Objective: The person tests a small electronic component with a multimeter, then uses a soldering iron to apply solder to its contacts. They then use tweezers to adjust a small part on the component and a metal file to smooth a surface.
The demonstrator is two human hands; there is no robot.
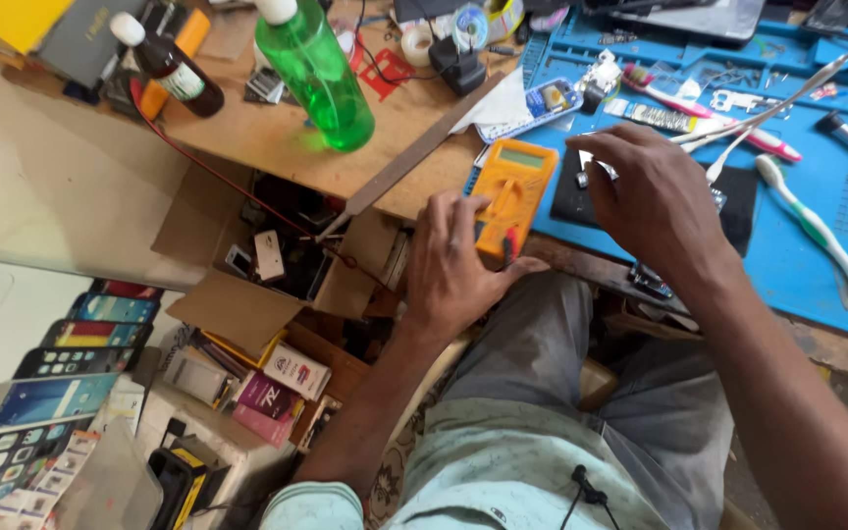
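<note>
An orange multimeter [510, 188] with a grey screen lies at the near edge of the blue work mat [797, 245]. My left hand [451, 267] rests on its lower end, fingers curled around the dial side. My right hand [648, 196] hovers over a black pad [738, 201] just right of the multimeter, fingers bent down over a small metal part [584, 167]; what the fingertips pinch is hidden.
A green bottle [316, 71] and a dark brown bottle [171, 65] stand on the wooden board at the back left. Toothbrushes [821, 236], white cables and small tools lie on the mat. Open cardboard boxes [277, 265] of parts sit below; phone pictures [46, 393] at left.
</note>
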